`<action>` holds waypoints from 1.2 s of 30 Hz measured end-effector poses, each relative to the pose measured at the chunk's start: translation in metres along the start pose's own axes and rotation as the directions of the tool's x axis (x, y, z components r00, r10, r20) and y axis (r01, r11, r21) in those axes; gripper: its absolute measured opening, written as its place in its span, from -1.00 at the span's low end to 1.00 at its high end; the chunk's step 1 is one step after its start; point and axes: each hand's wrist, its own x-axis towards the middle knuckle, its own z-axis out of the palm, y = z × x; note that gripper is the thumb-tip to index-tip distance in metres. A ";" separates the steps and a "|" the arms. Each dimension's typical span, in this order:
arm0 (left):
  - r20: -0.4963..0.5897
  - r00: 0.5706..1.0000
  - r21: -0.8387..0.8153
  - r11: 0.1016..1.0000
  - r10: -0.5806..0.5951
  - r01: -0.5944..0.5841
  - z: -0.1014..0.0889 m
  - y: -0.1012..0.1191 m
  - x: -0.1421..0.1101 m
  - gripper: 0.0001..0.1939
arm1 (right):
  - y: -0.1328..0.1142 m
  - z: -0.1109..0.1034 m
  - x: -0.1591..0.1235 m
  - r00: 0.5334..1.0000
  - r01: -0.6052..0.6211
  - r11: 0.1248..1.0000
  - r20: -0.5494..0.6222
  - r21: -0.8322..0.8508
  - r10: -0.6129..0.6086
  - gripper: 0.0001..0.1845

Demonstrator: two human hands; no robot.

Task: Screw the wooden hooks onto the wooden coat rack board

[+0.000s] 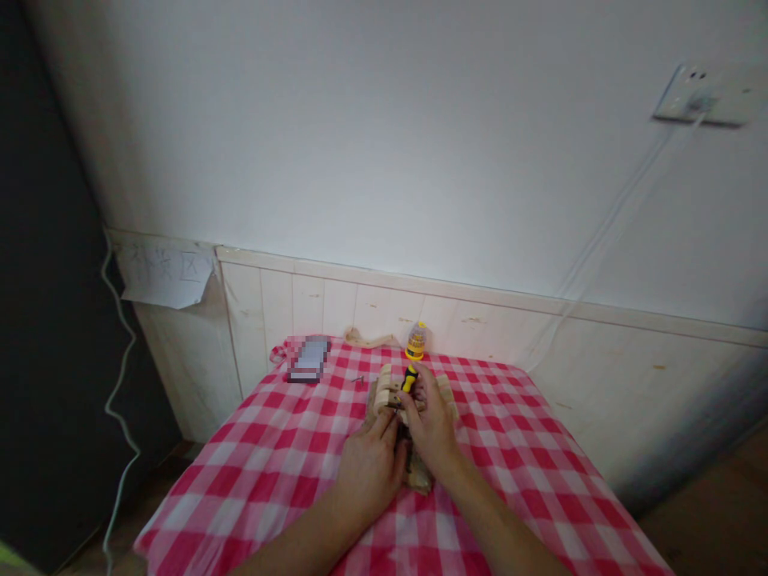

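Observation:
A pale wooden assembly (387, 390) lies on a table covered with a red and white checked cloth (270, 456). My right hand (429, 424) is closed round a small yellow and black screwdriver (410, 378), its tip down at the wood. My left hand (369, 464) rests on the near part of the wood with fingers pressed together, holding the piece steady. Most of the wood is hidden under both hands.
A yellow screwdriver bit holder (415, 342) stands at the table's far edge by the wall. A blurred dark flat object (309, 360) lies at the far left, a small screw (358, 379) beside it. A white cable (120, 400) hangs at left. A wall socket (708, 94) is upper right.

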 end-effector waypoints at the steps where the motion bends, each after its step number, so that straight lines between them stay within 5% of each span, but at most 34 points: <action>1: 0.000 1.000 -0.001 1.000 0.002 -0.002 0.000 0.000 0.000 -0.59 | -0.001 -0.001 0.000 1.000 0.001 1.000 0.000 -0.004 -0.001 -0.50; 36: 0.012 1.000 -0.014 1.000 0.003 -0.003 0.001 -0.002 0.000 -0.60 | 0.012 0.005 -0.005 1.000 0.006 0.997 -0.011 0.072 -0.006 -0.49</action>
